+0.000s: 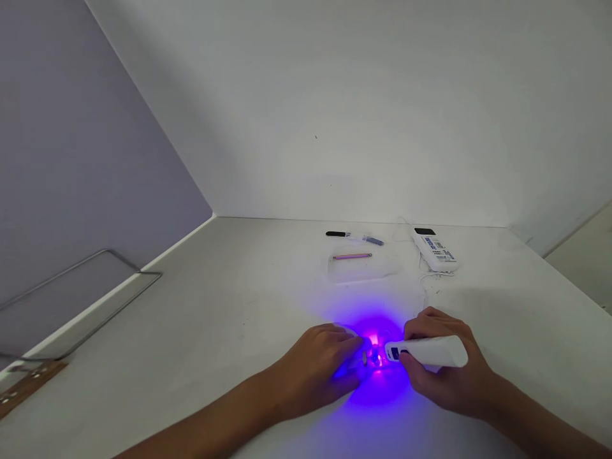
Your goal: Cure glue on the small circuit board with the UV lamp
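Observation:
In the head view, my right hand (454, 366) is wrapped round a white handheld UV lamp (435, 351), its thumb by the dark buttons near the tip. Violet-blue light from the lamp spreads over the tabletop and onto the fingers of my left hand (318, 363). That hand is closed low over the table, its fingertips just left of the lamp's tip. A pale, rounded thing (346, 329) shows past its knuckles, but glare and the fingers hide what it is. Bright pink glints lie between fingertips and lamp.
On the white table (205, 306), a purple pen-like stick (352, 256) lies on a clear sheet (358, 273). Behind it are a black-ended strip (337, 234) and a grey-ended strip (373, 241). A white power bank (435, 250) with cables stands right. A metal wire frame (115, 310) juts in left.

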Demonstrator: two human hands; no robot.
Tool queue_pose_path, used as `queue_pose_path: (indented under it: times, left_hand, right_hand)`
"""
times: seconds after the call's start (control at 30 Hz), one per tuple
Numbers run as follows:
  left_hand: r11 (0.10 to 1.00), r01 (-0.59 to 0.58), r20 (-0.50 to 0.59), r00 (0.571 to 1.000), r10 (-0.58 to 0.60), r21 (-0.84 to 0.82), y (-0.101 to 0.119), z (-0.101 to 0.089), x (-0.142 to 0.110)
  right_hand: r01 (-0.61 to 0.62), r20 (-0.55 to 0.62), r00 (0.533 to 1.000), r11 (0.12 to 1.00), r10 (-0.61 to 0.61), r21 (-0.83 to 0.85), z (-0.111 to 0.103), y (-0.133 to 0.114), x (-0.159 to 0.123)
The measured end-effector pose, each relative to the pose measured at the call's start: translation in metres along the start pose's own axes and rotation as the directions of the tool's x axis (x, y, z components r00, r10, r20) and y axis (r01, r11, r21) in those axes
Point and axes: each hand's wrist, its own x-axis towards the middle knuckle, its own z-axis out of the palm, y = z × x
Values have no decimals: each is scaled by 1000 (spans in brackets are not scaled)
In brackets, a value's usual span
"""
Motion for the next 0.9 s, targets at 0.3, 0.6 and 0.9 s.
queue_pose_path:
  times: [0.3, 0.6, 0.9]
  left_hand:
    - [1000, -5, 1, 1000, 5, -4, 1, -1, 0]
    - [1000, 4, 7, 1000, -4, -11, 1, -1, 1]
    - [1000, -2, 4, 1000, 2, -8, 1, -1, 0]
  right_hand:
    - [58, -21, 998, 998, -57, 26, 1, 1, -1]
    - [72, -8, 997, 997, -72, 14, 0, 1, 1]
    - [55, 13, 998, 998, -55, 13, 0, 0, 1]
